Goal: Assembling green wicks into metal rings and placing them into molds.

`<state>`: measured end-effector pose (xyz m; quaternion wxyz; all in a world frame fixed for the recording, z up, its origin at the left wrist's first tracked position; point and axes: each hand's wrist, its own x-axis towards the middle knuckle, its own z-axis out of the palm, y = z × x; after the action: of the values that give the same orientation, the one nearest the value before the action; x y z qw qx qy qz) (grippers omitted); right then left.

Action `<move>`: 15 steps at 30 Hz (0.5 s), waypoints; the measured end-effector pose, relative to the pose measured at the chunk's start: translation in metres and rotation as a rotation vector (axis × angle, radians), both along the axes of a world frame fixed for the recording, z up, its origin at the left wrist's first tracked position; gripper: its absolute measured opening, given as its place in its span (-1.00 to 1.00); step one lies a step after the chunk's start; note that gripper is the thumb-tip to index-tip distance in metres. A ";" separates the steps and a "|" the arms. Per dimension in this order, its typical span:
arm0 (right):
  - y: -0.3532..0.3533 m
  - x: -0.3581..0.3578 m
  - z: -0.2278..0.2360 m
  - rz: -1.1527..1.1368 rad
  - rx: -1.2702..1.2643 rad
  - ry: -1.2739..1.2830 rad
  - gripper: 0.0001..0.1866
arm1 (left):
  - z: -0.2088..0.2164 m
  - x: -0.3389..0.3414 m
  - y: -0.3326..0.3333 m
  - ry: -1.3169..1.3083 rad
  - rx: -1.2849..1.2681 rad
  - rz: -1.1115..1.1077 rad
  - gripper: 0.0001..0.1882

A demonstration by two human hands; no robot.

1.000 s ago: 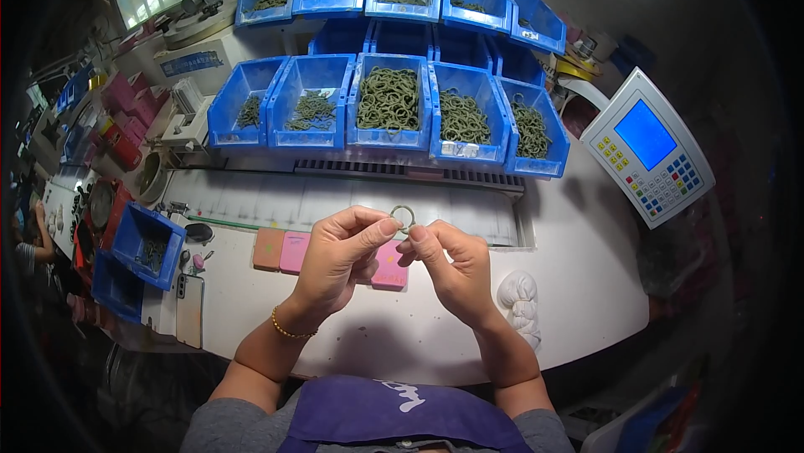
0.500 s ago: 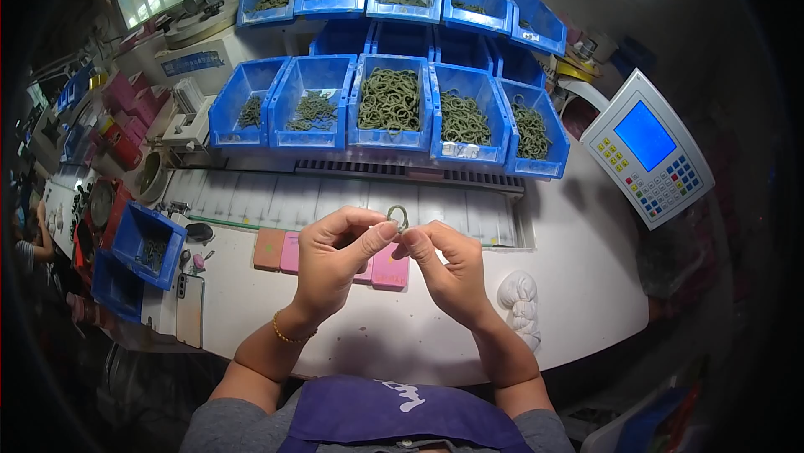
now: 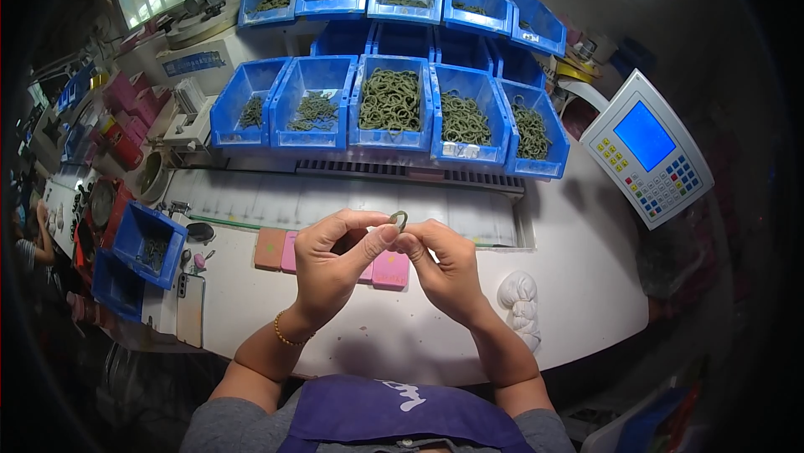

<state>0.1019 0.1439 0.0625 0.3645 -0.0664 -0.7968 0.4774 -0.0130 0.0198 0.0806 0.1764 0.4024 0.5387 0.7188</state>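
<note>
My left hand (image 3: 333, 259) and my right hand (image 3: 445, 267) meet over the middle of the white table. Between their fingertips a small dull-green ring (image 3: 402, 215) stands with its arch up. Thumb and index finger of each hand are pinched at its lower part, and the fingers cover that end. Below the hands lie pink blocks (image 3: 390, 272), partly hidden by my left hand, with a brown block (image 3: 269, 249) at their left end.
Blue bins with green rings (image 3: 389, 100) and other small green pieces stand in tiers behind the table. A keypad device with a blue screen (image 3: 646, 136) is at right, above a white cloth bundle (image 3: 520, 306). At left are a phone (image 3: 191, 311) and more blue bins (image 3: 149, 244).
The ring has turned and now shows narrower, more edge-on. My right hand has shifted slightly left; my left hand has barely moved.
</note>
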 end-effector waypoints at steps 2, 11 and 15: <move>0.001 -0.001 -0.002 0.013 0.054 0.001 -0.86 | -0.004 -0.001 0.001 0.007 0.005 0.012 -0.89; 0.003 0.004 0.015 -0.131 0.187 0.103 -0.76 | 0.004 0.002 0.000 0.170 -0.022 0.114 -0.91; 0.003 0.005 0.017 -0.191 0.274 0.152 -0.75 | 0.007 0.005 0.002 0.216 -0.023 0.142 -0.92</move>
<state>0.1069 0.1473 0.0793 0.4729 -0.0550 -0.8146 0.3312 -0.0081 0.0217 0.0875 0.0705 0.4363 0.5900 0.6757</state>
